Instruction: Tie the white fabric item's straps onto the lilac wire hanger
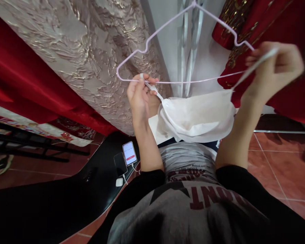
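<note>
A white strapped garment (195, 112), perhaps a camisole, hangs between my hands in front of my lap. My left hand (140, 96) is closed around its left strap (155, 90), with the fingers at the lower bar of a pale pink hanger (183, 82). On the other side my right hand (279, 66), slightly blurred, grips the right strap (251, 69) and holds it stretched up beside the hanger's right shoulder. The fingers there overlap the hanger's end, so I cannot tell whether they also hold it. The hanger's hook is out of view at the top.
Shiny pink textured fabric (104, 51) hangs at left, and red embroidered fabric (277, 20) at right. Below left, a black surface (53, 203) carries a lit phone (129, 153), a dark phone (120, 165) and a small white case (119, 182). Red floor tiles (266, 169) show at right.
</note>
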Available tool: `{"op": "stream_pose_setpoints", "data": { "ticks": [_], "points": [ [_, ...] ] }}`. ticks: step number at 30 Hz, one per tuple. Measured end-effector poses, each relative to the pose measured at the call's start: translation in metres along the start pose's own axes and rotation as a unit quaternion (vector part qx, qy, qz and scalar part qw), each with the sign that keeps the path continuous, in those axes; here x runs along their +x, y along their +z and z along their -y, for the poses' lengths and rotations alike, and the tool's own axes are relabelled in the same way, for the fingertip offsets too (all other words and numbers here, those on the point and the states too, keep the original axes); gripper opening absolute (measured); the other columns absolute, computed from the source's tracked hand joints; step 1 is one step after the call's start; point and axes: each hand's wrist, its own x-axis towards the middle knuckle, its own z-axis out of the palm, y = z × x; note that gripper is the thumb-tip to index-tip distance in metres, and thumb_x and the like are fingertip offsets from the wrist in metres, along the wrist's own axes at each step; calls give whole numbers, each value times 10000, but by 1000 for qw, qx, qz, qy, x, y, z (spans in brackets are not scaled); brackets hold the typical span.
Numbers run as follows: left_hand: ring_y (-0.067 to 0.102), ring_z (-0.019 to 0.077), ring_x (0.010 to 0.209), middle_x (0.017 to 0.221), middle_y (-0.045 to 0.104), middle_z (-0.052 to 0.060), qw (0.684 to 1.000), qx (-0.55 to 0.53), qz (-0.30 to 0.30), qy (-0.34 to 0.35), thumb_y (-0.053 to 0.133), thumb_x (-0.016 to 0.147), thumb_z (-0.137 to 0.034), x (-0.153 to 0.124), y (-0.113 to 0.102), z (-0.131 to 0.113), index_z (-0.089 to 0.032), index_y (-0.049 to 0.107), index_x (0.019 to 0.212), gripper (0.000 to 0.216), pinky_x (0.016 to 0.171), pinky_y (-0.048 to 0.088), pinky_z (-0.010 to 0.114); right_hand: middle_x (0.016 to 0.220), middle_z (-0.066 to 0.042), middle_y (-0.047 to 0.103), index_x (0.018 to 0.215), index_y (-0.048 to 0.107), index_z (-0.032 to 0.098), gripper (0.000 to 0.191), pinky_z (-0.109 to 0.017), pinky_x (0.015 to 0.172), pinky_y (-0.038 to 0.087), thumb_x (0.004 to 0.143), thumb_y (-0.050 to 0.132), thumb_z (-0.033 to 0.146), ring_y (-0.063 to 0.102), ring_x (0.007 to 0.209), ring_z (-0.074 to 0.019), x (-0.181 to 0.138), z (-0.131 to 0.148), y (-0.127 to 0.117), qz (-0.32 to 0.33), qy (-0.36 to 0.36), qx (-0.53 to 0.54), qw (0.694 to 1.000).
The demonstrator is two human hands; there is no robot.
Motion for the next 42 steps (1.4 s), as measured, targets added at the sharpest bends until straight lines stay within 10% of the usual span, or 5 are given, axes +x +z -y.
{"op": "stream_pose_setpoints", "data": {
  "ticks": [6, 15, 20, 29, 42],
  "points": [
    [696, 228, 1105, 974, 755, 57, 997, 71, -34, -21, 596, 1121, -230, -4, 2, -8, -222, 686, 1030, 128, 745, 483, 326, 883, -41, 791, 782, 754, 249, 258, -480, 933, 538, 863, 828, 481, 674, 870, -235, -58, 27, 32, 268, -1, -158, 950],
    [727, 195, 1129, 1129, 813, -41, 971, 113, -158, 136, 614, 920, -51, -5, -36, -17, -265, 690, 924, 227, 867, 513, 356, 815, -15, 743, 730, 690, 281, 326, -531, 1008, 502, 961, 708, 512, 654, 868, -238, -63, 31, 18, 210, -88, -206, 952],
    [648, 227, 1402, 1319, 794, -22, 940, 190, -130, 252, 660, 936, -46, 0, -33, -29, -265, 760, 863, 252, 1235, 448, 443, 796, -22, 719, 777, 735, 296, 339, -542, 1016, 490, 970, 689, 571, 662, 895, -253, -68, 35, 17, 190, -107, -192, 957],
    [668, 148, 927, 975, 737, -2, 936, 313, 19, 157, 742, 988, 12, 33, 2, -75, -173, 851, 1199, 301, 861, 528, 246, 824, -28, 708, 849, 750, 305, 365, -577, 1059, 460, 972, 656, 635, 650, 917, -262, -72, 46, 18, 188, -110, -202, 955],
    [564, 236, 1206, 1112, 629, 45, 899, 401, 7, 175, 930, 869, -176, 33, 11, -96, -204, 886, 1081, 218, 1048, 494, 249, 849, -29, 728, 839, 726, 296, 354, -535, 1040, 500, 992, 635, 602, 663, 916, -249, -73, 47, 16, 194, -118, -222, 948]
  ]
}}
